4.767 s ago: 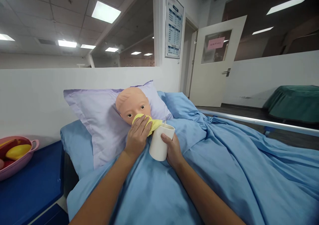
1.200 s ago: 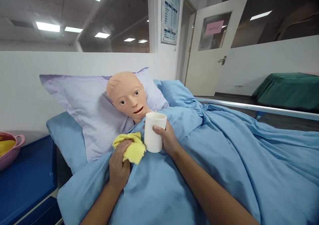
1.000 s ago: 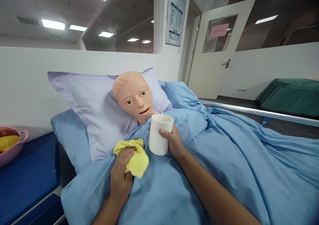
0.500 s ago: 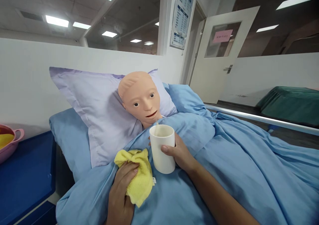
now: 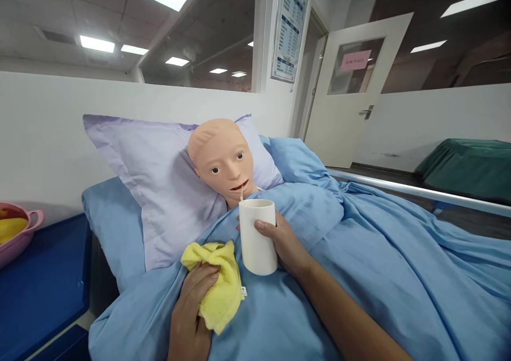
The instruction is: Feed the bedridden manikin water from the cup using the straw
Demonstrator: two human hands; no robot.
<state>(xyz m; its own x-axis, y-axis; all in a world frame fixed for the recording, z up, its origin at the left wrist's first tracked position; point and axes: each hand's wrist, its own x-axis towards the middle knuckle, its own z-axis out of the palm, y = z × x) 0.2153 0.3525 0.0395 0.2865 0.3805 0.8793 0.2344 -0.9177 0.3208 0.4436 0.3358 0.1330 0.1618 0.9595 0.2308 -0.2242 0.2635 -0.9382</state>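
My right hand (image 5: 285,241) is wrapped round a white cup (image 5: 257,246), thumb on the near side and fingertips showing at its far left. A thin pale straw (image 5: 241,192) rises from the cup's rim to the mouth of a bald manikin (image 5: 223,161). The cup is held nearly upright above the blue quilt, just below the manikin's chin. My left hand (image 5: 194,300) grips a yellow towel (image 5: 219,292), which hangs down with a small white tag at its right edge. The manikin's head rests on a lavender pillow (image 5: 167,190); its body is hidden under the blue quilt (image 5: 379,276).
To the left stands a blue-topped bedside table (image 5: 43,281) bearing a pink basin (image 5: 24,238) with something yellow inside. A metal bed rail (image 5: 419,191) runs along the far side. Beyond are an open door (image 5: 355,100) and a green-covered object (image 5: 467,166).
The cup has tilted slightly and shifted a little left, and its straw now reaches the manikin's lips. My left hand with the towel has barely moved; the whole view has shifted slightly.
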